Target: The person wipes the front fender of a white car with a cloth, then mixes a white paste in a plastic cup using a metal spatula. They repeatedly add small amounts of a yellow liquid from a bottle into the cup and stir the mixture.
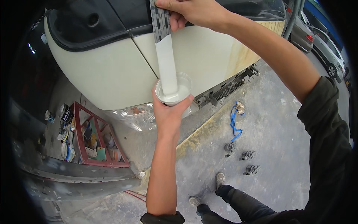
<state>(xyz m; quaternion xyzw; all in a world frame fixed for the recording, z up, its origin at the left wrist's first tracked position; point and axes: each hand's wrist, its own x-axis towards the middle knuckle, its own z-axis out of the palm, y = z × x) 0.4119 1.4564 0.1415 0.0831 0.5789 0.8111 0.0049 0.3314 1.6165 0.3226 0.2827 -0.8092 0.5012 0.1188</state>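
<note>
In my left hand (167, 115) is a clear plastic cup (182, 80), its fingers wrapped round it, with white liquid inside. My right hand (182, 12) grips the top of a long flat stick (166, 63), dark and marked above and coated white below. The stick's lower end stands down in the cup, partly hidden by the liquid. Both are held in front of the off-white rear of a vehicle (209, 56) with dark glass along its top.
A red metal frame (108, 161) with cans and oddments stands at lower left beside dark bumper-like parts (74, 177). On the concrete floor (272, 142) lie a blue strap (233, 125) and several dark metal parts (249, 155). Parked cars (328, 56) are at upper right.
</note>
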